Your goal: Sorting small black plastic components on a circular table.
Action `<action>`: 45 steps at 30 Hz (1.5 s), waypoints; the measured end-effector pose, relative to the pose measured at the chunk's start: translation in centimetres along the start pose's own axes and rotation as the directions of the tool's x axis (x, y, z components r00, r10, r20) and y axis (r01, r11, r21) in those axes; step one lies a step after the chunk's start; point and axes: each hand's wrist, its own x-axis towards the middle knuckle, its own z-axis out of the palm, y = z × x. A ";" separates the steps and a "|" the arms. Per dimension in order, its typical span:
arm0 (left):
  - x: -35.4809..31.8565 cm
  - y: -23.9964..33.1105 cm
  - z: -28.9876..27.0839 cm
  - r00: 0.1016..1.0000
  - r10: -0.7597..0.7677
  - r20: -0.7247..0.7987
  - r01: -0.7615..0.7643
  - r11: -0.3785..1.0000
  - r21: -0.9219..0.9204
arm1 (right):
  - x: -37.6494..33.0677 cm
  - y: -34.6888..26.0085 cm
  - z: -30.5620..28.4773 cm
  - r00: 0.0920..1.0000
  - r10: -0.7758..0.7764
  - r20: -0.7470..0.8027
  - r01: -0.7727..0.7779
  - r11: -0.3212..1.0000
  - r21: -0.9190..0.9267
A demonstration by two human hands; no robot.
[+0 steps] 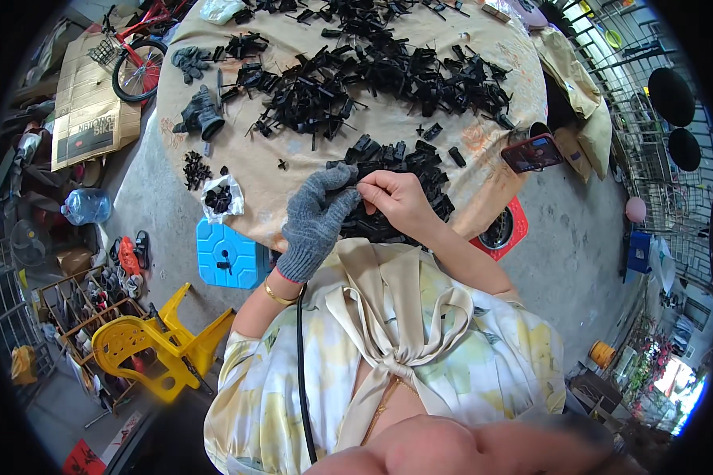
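Note:
My left hand point(315, 215), in a grey knit glove, is closed with its fingertips beside those of my right hand. Bare, my right hand point(398, 203) pinches with thumb and forefinger. What lies between the fingers of either hand is too small or hidden to make out. Just beyond and under both hands is a near heap of black plastic parts point(426, 176). A larger heap of similar black parts point(313, 99), many with thin stems, spreads across the far side of the cloth-covered table point(253, 162).
Two dark gloves point(201, 115) lie at the table's left, near a white wrapper point(235, 204) holding small black pieces. A phone point(532, 153) leans at the right edge. A blue stool point(231, 257), yellow chair point(146, 340) and red stool point(520, 220) stand around the table.

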 end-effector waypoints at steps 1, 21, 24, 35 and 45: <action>0.0 -0.1 0.1 0.998 0.060 -0.011 -0.059 0.996 0.064 | 0.0 0.3 0.1 1.000 0.003 -0.012 -0.003 1.000 0.019; 0.5 0.0 -1.8 0.930 -0.232 0.284 0.362 0.708 -0.607 | -0.7 -0.4 -1.0 0.927 -0.374 -0.014 0.371 0.924 -0.096; -0.4 1.6 -0.8 0.907 -0.311 0.285 0.395 0.864 -0.312 | -0.5 -0.1 -0.3 0.988 -0.149 0.037 0.140 0.974 0.179; -0.4 0.9 -0.1 0.967 -0.149 0.206 0.173 0.979 -0.106 | -0.1 0.6 -0.5 0.981 0.176 0.076 -0.190 0.939 0.287; -0.2 0.0 -0.8 0.978 -0.190 0.088 0.199 0.974 -0.110 | -0.3 0.5 -0.3 0.977 0.148 0.156 -0.174 0.970 0.171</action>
